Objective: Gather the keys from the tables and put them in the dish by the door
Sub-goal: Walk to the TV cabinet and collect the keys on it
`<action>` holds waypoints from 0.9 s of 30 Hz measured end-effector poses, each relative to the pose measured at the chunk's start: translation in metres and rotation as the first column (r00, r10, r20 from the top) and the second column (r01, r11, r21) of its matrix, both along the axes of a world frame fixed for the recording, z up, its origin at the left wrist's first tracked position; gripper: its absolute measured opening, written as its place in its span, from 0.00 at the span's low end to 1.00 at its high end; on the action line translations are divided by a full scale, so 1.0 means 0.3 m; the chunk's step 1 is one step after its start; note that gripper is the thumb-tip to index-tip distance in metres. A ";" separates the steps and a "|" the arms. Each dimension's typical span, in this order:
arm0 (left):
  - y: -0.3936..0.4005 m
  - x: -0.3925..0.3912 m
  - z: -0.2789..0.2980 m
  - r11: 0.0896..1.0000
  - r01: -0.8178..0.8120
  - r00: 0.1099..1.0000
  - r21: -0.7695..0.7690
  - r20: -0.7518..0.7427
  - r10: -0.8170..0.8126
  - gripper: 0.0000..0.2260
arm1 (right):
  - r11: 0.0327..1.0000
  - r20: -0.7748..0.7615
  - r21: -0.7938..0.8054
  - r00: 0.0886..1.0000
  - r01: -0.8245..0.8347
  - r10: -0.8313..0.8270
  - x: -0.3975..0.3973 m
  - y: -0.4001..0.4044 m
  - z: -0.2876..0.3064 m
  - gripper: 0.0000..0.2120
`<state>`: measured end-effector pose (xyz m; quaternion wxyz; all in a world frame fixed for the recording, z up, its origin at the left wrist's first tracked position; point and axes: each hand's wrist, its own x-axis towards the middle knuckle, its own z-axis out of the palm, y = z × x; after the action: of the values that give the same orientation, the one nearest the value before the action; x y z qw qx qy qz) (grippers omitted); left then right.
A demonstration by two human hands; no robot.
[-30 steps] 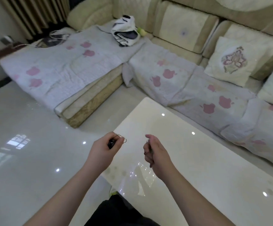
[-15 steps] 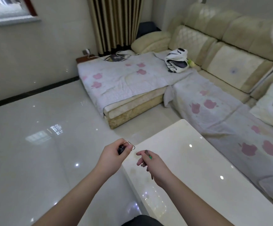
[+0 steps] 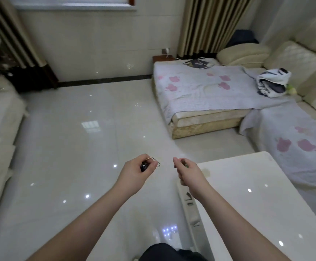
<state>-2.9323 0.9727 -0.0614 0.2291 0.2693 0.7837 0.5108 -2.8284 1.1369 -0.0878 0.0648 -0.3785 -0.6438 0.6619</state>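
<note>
Both hands are raised over the glossy floor: the left hand (image 3: 134,169) curls around one black key fob (image 3: 144,167) with a wire ring (image 3: 155,162) sticking out past its fingers, and the right hand (image 3: 188,171) pinches one small key with a green part (image 3: 184,164), mostly hidden by its fingers. One white table (image 3: 257,194) lies just right of the right hand, and one sofa with a pink-patterned cover (image 3: 200,89) sits well beyond both hands.

Glossy pale tiled floor (image 3: 74,147), striped curtains (image 3: 210,25), cream sofa (image 3: 304,59), white table (image 3: 257,194).
</note>
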 end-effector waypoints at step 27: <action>-0.510 -0.526 0.060 0.709 -0.700 0.702 -0.093 0.098 0.706 0.07 | 0.698 -0.029 -0.018 0.698 -0.716 0.715 -0.962 -0.499 0.028 0.15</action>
<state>-3.0902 0.8197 -0.0432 0.0727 -0.0881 0.8231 0.5563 -3.1170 0.9871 -0.0793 -0.1962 -0.0933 -0.7303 0.6476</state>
